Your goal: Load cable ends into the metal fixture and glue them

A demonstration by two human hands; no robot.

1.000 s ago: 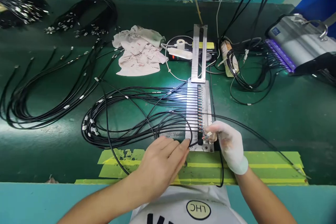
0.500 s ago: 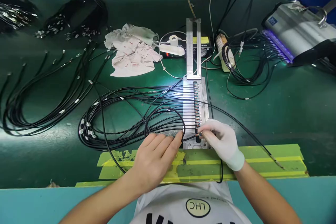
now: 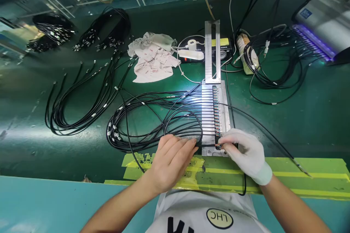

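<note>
My bare left hand [image 3: 172,162] is closed on a black cable [image 3: 205,145], just left of the metal fixture [image 3: 207,116]. My right hand [image 3: 247,154], in a white glove, pinches the stripped end of that cable [image 3: 218,146] over the fixture's lower part. Thumb and fingertips partly hide this end. Above it, several black cables lie side by side across the fixture, their stripped, coloured ends in a column [image 3: 216,105]. Their lengths run left into a loose coil [image 3: 112,134] on the green table. A slotted metal plate [image 3: 208,51] stands out from the fixture's far end.
More black cables [image 3: 65,127] and cable bundles [image 3: 54,27] lie at left. A crumpled white cloth [image 3: 155,63] sits beside a black box [image 3: 224,49]. At far right is a grey machine with a purple-lit edge [image 3: 325,18]. Yellow-green tape [image 3: 300,171] covers the table's front edge.
The head view has swung left, so everything sits further right in the picture. The pinched cable end is slightly lower against the fixture, and my left hand is a little further from the fixture's edge.
</note>
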